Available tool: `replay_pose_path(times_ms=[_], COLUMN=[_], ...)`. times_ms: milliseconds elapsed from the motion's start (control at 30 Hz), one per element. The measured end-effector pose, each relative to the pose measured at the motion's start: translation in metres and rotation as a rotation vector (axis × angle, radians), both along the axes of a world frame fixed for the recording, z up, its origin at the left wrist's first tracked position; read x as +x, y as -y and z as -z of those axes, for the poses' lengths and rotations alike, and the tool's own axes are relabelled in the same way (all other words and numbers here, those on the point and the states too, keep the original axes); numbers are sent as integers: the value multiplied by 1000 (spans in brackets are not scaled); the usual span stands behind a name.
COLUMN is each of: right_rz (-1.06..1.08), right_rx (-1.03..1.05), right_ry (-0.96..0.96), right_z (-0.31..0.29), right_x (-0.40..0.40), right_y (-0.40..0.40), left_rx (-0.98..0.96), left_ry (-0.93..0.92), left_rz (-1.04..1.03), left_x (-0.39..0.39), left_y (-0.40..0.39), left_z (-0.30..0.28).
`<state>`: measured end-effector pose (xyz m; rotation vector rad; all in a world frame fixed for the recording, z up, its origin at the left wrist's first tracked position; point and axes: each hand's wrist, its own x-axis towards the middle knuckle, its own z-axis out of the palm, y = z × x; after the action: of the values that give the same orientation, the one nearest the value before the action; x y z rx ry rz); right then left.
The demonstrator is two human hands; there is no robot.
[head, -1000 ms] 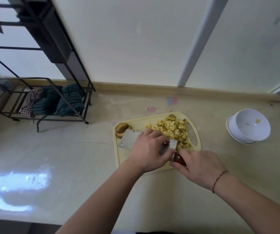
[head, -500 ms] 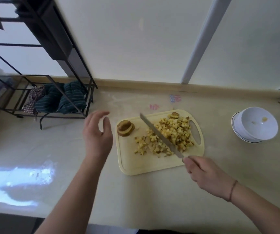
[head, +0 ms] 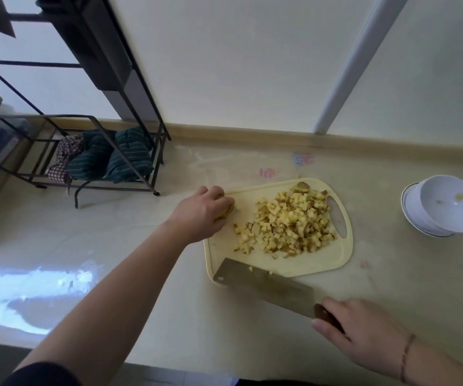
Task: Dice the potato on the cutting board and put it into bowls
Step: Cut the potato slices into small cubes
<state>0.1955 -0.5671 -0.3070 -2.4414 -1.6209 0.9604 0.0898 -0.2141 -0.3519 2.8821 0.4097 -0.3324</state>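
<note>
My left hand [head: 202, 211] reaches palm down to the cutting board's [head: 302, 263] far left corner, fingers curled over a potato piece [head: 228, 212]. My right hand [head: 364, 334], at the board's near edge, grips the cleaver [head: 263, 288] handle, blade flat over that edge. The diced potato [head: 289, 222] lies heaped mid-board.

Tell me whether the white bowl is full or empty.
Nearly empty. The white bowl holds only a couple of small scraps on its bottom; the diced potato lies piled on the cutting board.

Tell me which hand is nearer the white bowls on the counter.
Right. The right hand grips the cleaver nearer the white bowls; the left hand is across the cutting board.
</note>
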Motion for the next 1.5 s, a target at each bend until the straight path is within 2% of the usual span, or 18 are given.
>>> replay_pose_path(times_ms=[267, 500, 633, 833, 900, 967, 1033, 1100, 1233, 1500], right_rz=[15, 88, 217, 489, 581, 730, 852, 900, 921, 908], right_rx=[-34, 24, 63, 156, 144, 102, 47, 25, 36, 49], right_ry=[168, 193, 48, -240, -375, -602, -836, -968, -1051, -1087], right_z=[19, 22, 13, 9, 6, 4, 0, -3, -7, -10], right_x=[-16, -28, -30, -26, -25, -24, -22, -20, -18, -18], right_y=[-11, -28, -35, -56, -65, -70, -72, -73, -70, -60], left_rx=[11, -378, -561, -614, -595, -563, -485, -376, -283, -373], left_ry=[-72, 142, 246, 370, 399, 355, 291, 250, 141, 83], left_rz=[4, -268, -426, -553, -584, -587, -542, -480, -469, -511], left_x=[13, 4, -2, -12, -17, -21, -23, -23, -24, -30], left_y=[2, -10, -13, -6, 2, 16, 34, 53, 71, 66], left_z=[-1, -4, -4, -5, -6, -8, -8, -5, 2, -7])
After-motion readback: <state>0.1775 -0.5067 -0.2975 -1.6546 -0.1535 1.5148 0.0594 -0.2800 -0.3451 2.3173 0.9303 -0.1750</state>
